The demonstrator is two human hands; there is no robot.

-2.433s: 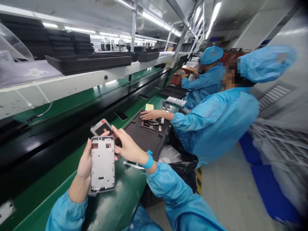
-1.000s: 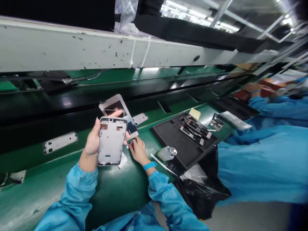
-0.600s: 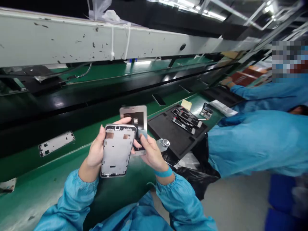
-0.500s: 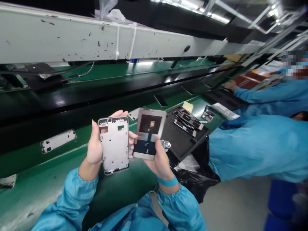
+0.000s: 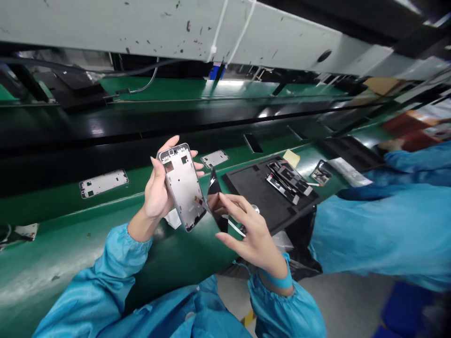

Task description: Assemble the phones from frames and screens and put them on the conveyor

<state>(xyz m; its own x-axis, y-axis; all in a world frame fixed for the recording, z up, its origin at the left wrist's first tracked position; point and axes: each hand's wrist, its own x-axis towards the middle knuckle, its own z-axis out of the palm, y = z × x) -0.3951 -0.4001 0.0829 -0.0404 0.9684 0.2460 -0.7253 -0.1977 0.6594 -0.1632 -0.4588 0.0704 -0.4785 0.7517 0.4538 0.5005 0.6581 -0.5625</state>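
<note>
A green surface [image 5: 81, 216] stretches before a worker in blue, a black tray [image 5: 243, 190] of piled phone parts [image 5: 289, 180] at its right. Above it, the left hand [image 5: 157, 192], palm turned up, cradles a tilted metal frame [image 5: 183, 183], thumb along one side, fingers spread behind. The right hand [image 5: 255, 232], its forearm angled in from the right, parts thumb and fingers to grip a dark panel [image 5: 213, 195], nearly edge-on beside the frame. The work appears midway: the pair is in hand, but neither seated together nor set down. A small ribbon cable [image 5: 199, 201] reaches across the frame; contact cannot be told.
</note>
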